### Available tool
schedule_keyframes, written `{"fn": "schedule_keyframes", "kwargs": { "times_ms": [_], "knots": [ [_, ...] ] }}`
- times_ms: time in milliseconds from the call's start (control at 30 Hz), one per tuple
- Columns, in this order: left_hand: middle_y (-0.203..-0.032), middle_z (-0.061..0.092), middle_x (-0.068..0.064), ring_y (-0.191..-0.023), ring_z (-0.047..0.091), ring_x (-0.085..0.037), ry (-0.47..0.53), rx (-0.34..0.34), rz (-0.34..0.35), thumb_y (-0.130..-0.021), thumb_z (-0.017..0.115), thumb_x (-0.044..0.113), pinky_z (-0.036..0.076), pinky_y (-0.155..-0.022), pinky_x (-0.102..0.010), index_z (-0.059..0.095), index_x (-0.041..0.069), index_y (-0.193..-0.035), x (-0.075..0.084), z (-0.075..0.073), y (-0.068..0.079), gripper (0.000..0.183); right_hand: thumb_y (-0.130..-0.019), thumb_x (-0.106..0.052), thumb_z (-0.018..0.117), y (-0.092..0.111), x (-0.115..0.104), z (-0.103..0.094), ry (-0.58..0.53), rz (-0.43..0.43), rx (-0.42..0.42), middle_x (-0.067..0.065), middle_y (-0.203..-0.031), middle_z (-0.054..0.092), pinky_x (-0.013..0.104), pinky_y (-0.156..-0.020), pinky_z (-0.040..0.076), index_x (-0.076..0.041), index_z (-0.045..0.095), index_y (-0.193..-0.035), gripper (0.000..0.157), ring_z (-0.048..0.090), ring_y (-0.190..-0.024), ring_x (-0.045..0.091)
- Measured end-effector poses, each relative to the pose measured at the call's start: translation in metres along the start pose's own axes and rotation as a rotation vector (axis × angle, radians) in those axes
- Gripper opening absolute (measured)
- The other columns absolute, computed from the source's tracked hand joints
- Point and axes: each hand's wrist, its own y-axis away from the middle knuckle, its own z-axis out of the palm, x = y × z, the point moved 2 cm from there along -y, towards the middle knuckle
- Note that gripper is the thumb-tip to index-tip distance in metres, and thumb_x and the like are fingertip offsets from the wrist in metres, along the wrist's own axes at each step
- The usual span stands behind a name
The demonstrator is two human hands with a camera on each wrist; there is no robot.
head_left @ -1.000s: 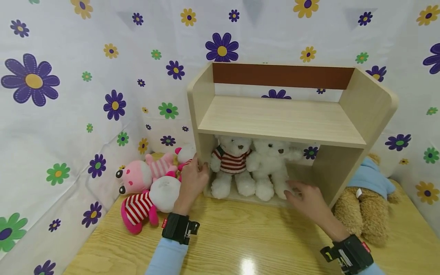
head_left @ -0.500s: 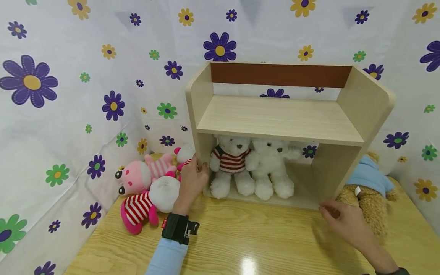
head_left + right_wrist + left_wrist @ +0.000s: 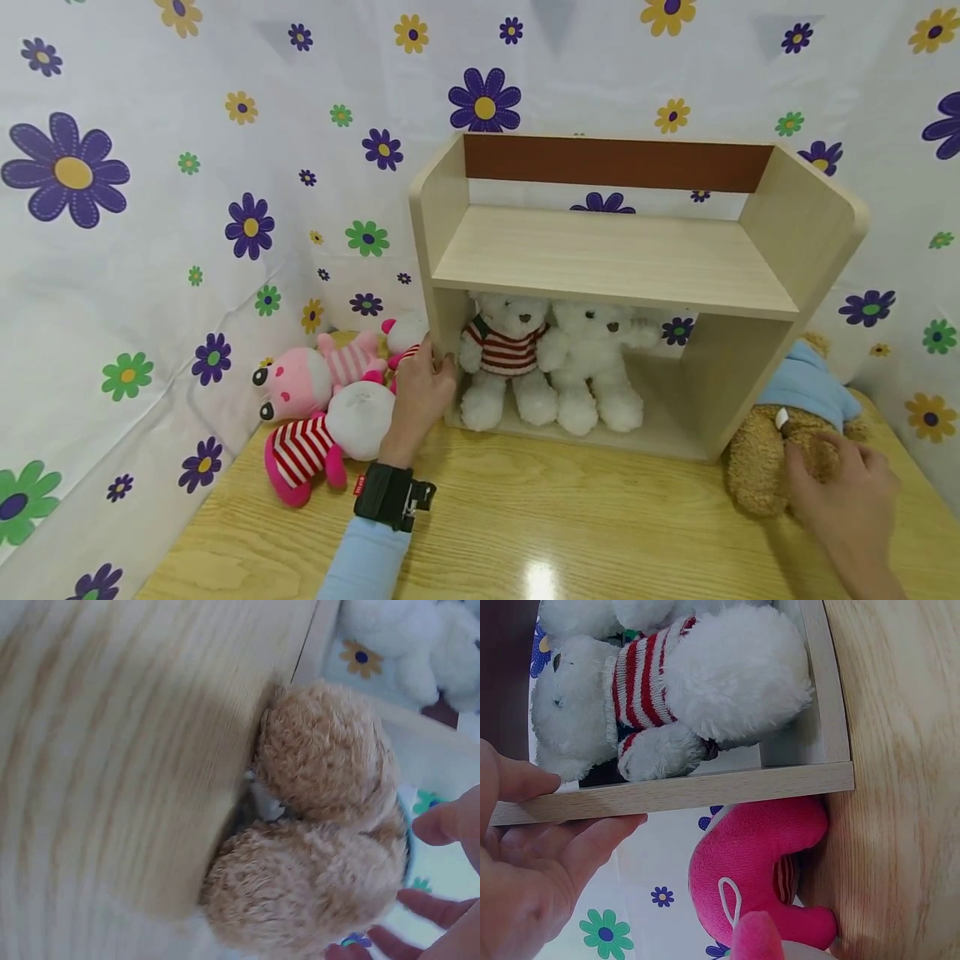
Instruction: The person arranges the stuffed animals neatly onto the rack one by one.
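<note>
My left hand [image 3: 422,392] grips the front edge of the left side panel of a pale wooden shelf [image 3: 615,250]. In the left wrist view its thumb is inside that panel and its fingers are outside. On the shelf's lower level sit a white teddy bear in a red-striped sweater [image 3: 510,354] and a plain white teddy bear [image 3: 592,358]. To the right of the shelf lies a brown teddy bear [image 3: 756,467] in a blue top. My right hand [image 3: 851,500] is over its legs, thumb and fingers spread apart, fingertips close to the fur in the right wrist view.
Left of the shelf, a pink plush toy [image 3: 300,387], a white-and-pink plush toy in red stripes [image 3: 303,454] and another plush toy [image 3: 407,333] lie on the wooden table [image 3: 480,525]. A flower-patterned cloth [image 3: 300,158] hangs behind and at the left.
My right hand has moved from the plain white bear's foot, past the shelf's front right corner, to the brown teddy bear. The left hand has stayed on the panel.
</note>
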Motion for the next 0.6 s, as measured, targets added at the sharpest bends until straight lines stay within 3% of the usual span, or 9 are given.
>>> {"fn": "schedule_keyframes", "kwargs": {
  "times_ms": [100, 200, 367, 500, 533, 600],
  "knots": [
    [-0.1, 0.073, -0.027, -0.082, 0.072, -0.038, -0.002, -0.005, -0.005, -0.099, 0.057, 0.014, 0.059, -0.072, -0.053, 0.059, 0.002, -0.132, -0.001, 0.0, 0.0, 0.035, -0.097, -0.028, 0.061, -0.005, 0.01, -0.002, 0.048, 0.257, -0.182, 0.047, -0.134, 0.045, 0.074, -0.096, 0.034, 0.014, 0.05, -0.138, 0.06, 0.04, -0.124, 0.062],
    [-0.1, 0.073, -0.027, -0.081, 0.071, -0.038, -0.002, -0.004, -0.011, -0.099, 0.057, 0.013, 0.059, -0.072, -0.052, 0.059, 0.002, -0.131, 0.0, 0.0, 0.001, 0.035, -0.101, -0.043, 0.053, -0.013, 0.021, -0.003, 0.036, 0.413, -0.328, 0.044, -0.148, 0.036, 0.072, -0.102, 0.036, 0.012, 0.034, -0.152, 0.077, 0.038, -0.132, 0.06],
    [-0.105, 0.074, -0.026, -0.084, 0.072, -0.037, 0.005, -0.015, -0.018, -0.099, 0.058, 0.014, 0.06, -0.074, -0.052, 0.059, 0.003, -0.132, 0.0, 0.0, 0.0, 0.035, -0.101, -0.059, 0.039, -0.023, 0.033, -0.003, -0.031, 0.6, -0.384, 0.038, -0.156, 0.032, 0.065, -0.091, 0.048, 0.008, 0.022, -0.158, 0.089, 0.041, -0.134, 0.057],
    [-0.104, 0.073, -0.024, -0.083, 0.071, -0.035, -0.004, -0.022, -0.034, -0.099, 0.058, 0.016, 0.059, -0.074, -0.051, 0.058, 0.004, -0.133, -0.001, -0.001, 0.001, 0.035, -0.099, -0.066, 0.031, -0.031, 0.042, -0.002, -0.075, 0.71, -0.399, 0.038, -0.159, 0.027, 0.064, -0.092, 0.049, 0.007, 0.022, -0.159, 0.095, 0.04, -0.134, 0.057],
    [-0.103, 0.073, -0.024, -0.082, 0.07, -0.035, -0.008, -0.021, -0.035, -0.099, 0.058, 0.016, 0.058, -0.073, -0.051, 0.058, 0.004, -0.132, -0.001, -0.001, 0.001, 0.035, -0.098, -0.068, 0.03, -0.034, 0.043, -0.002, -0.091, 0.736, -0.412, 0.039, -0.153, 0.036, 0.062, -0.091, 0.05, 0.007, 0.022, -0.159, 0.097, 0.048, -0.126, 0.055],
    [-0.102, 0.073, -0.024, -0.08, 0.068, -0.035, -0.008, -0.016, -0.034, -0.099, 0.058, 0.016, 0.058, -0.072, -0.051, 0.059, 0.003, -0.131, -0.001, -0.001, 0.001, 0.034, -0.096, -0.071, 0.032, -0.04, 0.046, -0.002, -0.184, 0.798, -0.433, 0.037, -0.159, 0.027, 0.052, -0.085, 0.054, 0.006, 0.017, -0.16, 0.101, 0.057, -0.109, 0.041]
  ]
}}
